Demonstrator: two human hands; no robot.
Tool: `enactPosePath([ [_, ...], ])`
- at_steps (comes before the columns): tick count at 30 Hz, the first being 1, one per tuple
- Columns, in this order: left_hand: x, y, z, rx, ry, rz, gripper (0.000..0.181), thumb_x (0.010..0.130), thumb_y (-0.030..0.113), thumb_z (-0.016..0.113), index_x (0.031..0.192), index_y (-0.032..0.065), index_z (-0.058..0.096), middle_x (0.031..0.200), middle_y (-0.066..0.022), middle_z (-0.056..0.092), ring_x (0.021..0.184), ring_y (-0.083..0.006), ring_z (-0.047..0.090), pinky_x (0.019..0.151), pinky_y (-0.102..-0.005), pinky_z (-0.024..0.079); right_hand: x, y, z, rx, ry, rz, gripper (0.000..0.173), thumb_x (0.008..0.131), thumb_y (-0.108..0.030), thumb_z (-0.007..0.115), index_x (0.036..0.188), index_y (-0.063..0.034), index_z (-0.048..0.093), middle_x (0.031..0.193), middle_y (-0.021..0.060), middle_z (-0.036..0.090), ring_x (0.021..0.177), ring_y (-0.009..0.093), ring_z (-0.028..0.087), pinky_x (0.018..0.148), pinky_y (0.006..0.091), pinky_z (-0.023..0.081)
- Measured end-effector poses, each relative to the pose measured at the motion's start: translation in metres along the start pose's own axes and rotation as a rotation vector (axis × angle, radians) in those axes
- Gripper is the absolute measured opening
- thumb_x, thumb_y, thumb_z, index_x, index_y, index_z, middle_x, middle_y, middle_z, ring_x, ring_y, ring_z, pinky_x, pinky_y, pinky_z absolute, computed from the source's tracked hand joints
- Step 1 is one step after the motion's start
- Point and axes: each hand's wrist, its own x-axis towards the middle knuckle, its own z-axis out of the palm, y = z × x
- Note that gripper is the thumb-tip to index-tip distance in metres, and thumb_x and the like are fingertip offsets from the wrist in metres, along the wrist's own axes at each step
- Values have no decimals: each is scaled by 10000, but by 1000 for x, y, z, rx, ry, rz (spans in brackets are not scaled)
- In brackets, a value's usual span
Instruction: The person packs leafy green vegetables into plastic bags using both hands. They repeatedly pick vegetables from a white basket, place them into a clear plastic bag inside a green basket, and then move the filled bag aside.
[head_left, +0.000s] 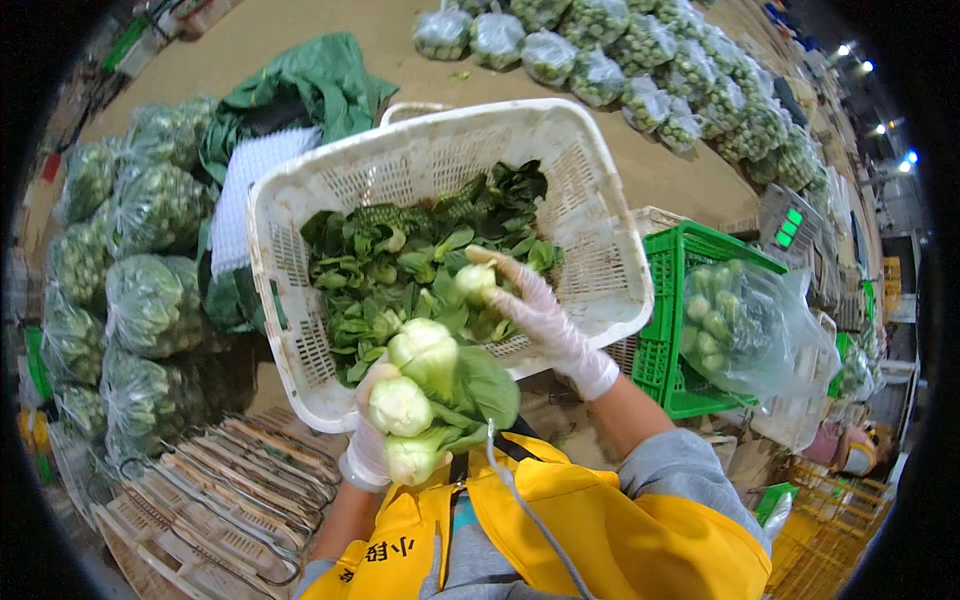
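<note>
My left hand (369, 442), in a thin translucent glove, holds several heads of bok choy (424, 358) against its palm, their pale bases facing up, over the near edge of a white plastic basket (450, 120). My right hand (536, 307), gloved the same way, has its thumb and fingers around the pale base of another bok choy (475, 282) inside the basket. Loose green bok choy (375, 255) covers much of the basket's bottom. The lower fingers of my left hand are hidden behind the heads it holds.
At the right stands a green crate (660, 322) with a clear bag of bok choy (712, 315), beside a scale display (787, 227). Filled bags (154, 300) are stacked at the left, more bags (645, 45) at the back. Stacked empty baskets (217, 495) lie at the lower left.
</note>
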Motion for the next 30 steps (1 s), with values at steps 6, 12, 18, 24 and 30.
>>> enactPosePath([
  [6,35,22,18,160,-103,156,827,570,321,836,1262,60,468,1235,-97,506,1138,-251,483,1008,-385,363,-65,5,72,746,302,-193,714,886,-275,634,1445,-86,232,1245,26,438,1157,140,426,1039,284,305],
  [12,94,79,56,-381,-266,158,959,661,331,816,1410,70,279,1468,-151,242,1281,-300,364,1068,-431,301,-122,-11,39,743,422,-288,697,922,-329,582,1454,-87,203,1272,26,414,1157,137,423,1030,287,310],
  [18,103,91,171,-766,-353,-91,820,720,328,767,1371,67,343,1417,-119,322,1248,-272,399,1061,-413,319,-186,-27,-25,594,687,-400,722,898,-369,612,1455,-140,214,1366,54,389,1206,171,438,1035,329,364],
  [24,109,92,269,-1254,-750,-452,685,780,325,718,1332,64,408,1366,-88,402,1216,-244,434,1055,-395,337,-343,-86,-162,340,701,-1,545,938,-467,494,1318,-77,510,1251,64,565,1098,174,550,970,335,416],
  [30,150,146,449,-1800,-1166,-728,559,839,322,668,1293,61,472,1315,-57,482,1183,-217,469,1048,-377,355,-464,-46,-391,-875,1510,-382,259,868,-177,597,1088,-40,607,920,94,652,933,203,599,893,384,460],
])
